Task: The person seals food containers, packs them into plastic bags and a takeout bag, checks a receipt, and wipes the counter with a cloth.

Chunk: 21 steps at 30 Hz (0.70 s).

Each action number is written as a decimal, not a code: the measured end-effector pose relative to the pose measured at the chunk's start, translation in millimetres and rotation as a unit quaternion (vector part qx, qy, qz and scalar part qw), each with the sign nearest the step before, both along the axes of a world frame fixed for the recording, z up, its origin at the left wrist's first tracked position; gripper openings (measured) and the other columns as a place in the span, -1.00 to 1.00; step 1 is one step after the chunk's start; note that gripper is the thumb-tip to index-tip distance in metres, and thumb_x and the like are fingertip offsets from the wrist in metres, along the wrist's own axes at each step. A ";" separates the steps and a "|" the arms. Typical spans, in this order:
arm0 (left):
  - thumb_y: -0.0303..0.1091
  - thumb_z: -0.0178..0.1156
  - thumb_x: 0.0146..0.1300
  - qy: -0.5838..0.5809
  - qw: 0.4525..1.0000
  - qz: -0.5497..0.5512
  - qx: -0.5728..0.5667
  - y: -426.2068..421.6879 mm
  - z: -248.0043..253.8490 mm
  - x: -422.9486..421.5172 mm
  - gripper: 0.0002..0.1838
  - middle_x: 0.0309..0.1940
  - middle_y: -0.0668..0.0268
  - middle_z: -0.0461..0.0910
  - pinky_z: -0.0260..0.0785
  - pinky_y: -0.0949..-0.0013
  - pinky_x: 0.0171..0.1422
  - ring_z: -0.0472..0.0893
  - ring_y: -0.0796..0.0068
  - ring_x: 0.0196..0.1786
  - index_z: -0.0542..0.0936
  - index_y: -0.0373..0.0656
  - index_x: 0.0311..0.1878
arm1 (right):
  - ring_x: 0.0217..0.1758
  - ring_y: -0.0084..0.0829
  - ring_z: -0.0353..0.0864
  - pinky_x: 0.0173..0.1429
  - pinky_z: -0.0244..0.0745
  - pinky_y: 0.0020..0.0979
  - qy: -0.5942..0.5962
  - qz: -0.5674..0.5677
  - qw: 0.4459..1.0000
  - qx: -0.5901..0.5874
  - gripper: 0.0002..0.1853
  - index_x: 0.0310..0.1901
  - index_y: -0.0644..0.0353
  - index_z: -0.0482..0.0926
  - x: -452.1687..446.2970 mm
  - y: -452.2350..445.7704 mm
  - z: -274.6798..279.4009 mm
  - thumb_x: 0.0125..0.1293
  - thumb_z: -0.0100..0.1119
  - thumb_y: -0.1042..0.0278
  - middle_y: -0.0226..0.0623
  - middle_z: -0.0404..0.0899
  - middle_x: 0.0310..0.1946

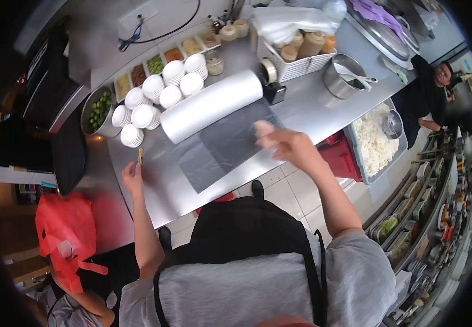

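Observation:
A large roll of clear plastic film (214, 104) lies across the steel table, with a loose sheet of film (219, 144) spread flat in front of it. My left hand (133, 177) is at the table's left part, its fingertips pinched at the lower end of a small slim yellow tool (140, 156). Just beyond that tool stand several stacks of white lidded cups (145, 116). Over the right end of the sheet hovers my right hand (288, 144), smeared by motion; its fingers look bent, and nothing can be made out in them.
Trays of toppings (155, 64) line the wall. A pot of green vegetables (98, 110), a white basket of bottles (301, 64) and a steel pot (345, 76) stand on the table. A tub of rice (375, 139) is at right. Two other people are nearby, one by a red bag (67, 234).

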<state>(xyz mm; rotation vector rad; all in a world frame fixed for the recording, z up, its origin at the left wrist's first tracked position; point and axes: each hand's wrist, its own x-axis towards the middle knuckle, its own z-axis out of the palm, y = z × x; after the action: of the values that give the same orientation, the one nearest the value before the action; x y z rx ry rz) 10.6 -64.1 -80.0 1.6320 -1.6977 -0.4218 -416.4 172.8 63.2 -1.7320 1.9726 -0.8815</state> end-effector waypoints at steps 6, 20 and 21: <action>-0.32 0.26 0.06 -0.058 0.998 0.007 0.026 29.0 -2.0 -36.9 -0.78 -0.30 0.22 0.51 0.38 0.33 -0.19 0.53 0.32 -0.26 0.58 -0.23 -0.26 | 0.15 -0.13 0.33 0.11 0.27 0.01 0.241 -0.117 0.961 0.075 -0.61 0.04 0.13 0.42 -118.2 29.4 -128.1 0.13 0.05 0.32 -0.20 0.32 0.14; -0.32 0.22 0.05 -0.164 0.986 -0.027 0.016 78.3 13.2 -113.2 -0.81 -0.33 0.15 0.54 0.37 0.27 -0.20 0.55 0.20 -0.27 0.59 -0.22 -0.30 | 0.32 0.08 0.05 0.35 -0.02 -0.06 0.311 -0.265 0.906 -0.115 -0.38 0.22 0.51 0.06 -231.2 -103.2 -200.6 0.27 -0.15 0.19 0.14 0.08 0.25; -0.31 0.22 0.05 -0.170 0.985 -0.024 0.022 80.0 11.3 -117.9 -0.80 -0.32 0.15 0.54 0.37 0.26 -0.19 0.55 0.19 -0.27 0.60 -0.22 -0.30 | 0.31 0.08 0.06 0.35 -0.01 -0.06 0.301 -0.212 0.921 -0.126 -0.39 0.21 0.51 0.08 -211.8 -92.4 -192.3 0.25 -0.13 0.22 0.13 0.09 0.24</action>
<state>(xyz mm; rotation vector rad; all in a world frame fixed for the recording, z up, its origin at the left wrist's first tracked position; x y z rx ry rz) -107.4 15.9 -68.7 1.7753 -1.9928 -0.2114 -628.2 80.4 -129.1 -1.9140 2.8267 -0.8236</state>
